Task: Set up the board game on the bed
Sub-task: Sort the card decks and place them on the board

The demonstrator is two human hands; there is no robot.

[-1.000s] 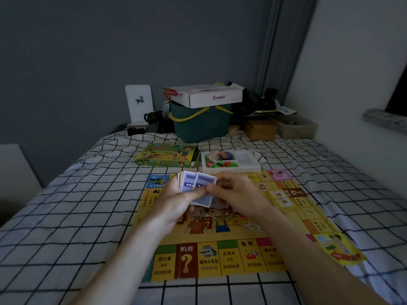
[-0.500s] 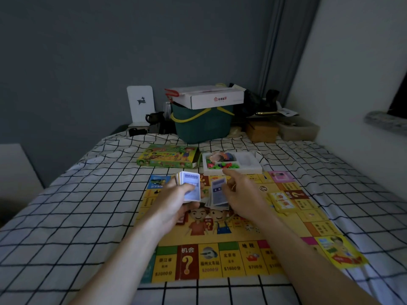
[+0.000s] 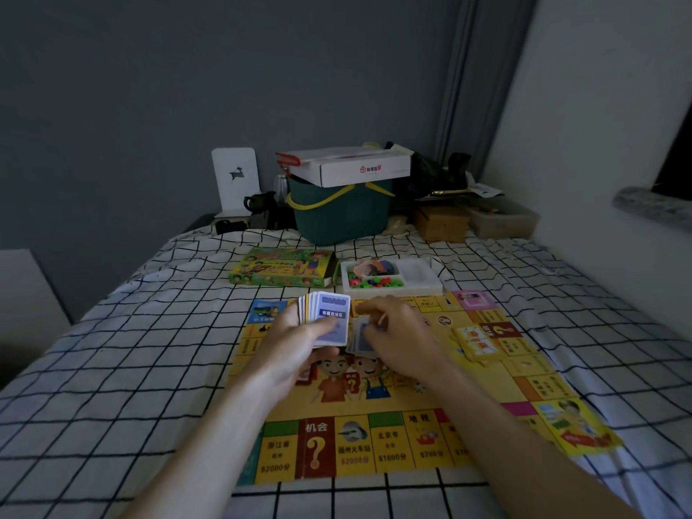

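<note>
Game box [image 3: 281,267] left of tray [image 3: 389,277], both behind board [image 3: 397,398].

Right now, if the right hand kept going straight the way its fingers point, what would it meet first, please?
Probably the small pile of blue cards on the board under the right hand's fingertips; beyond that, the left hand's deck. Depth is unclear.

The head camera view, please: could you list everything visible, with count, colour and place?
game board: one, yellow, flat on the bed.
bed sheet: one, white with black grid.
card stack: one, blue-faced, in the left hand.
card pile: one, blue, on the board under the right hand.
yellow cards: one small stack, right side of the board.
game box: one, green, beyond the board.
tray: one, white, holding coloured pieces, beside the game box.
basket: one, green, at the bed's far end.
white box: one, on the basket.
left hand: holds the card stack.
right hand: fingers on the card pile.
</note>
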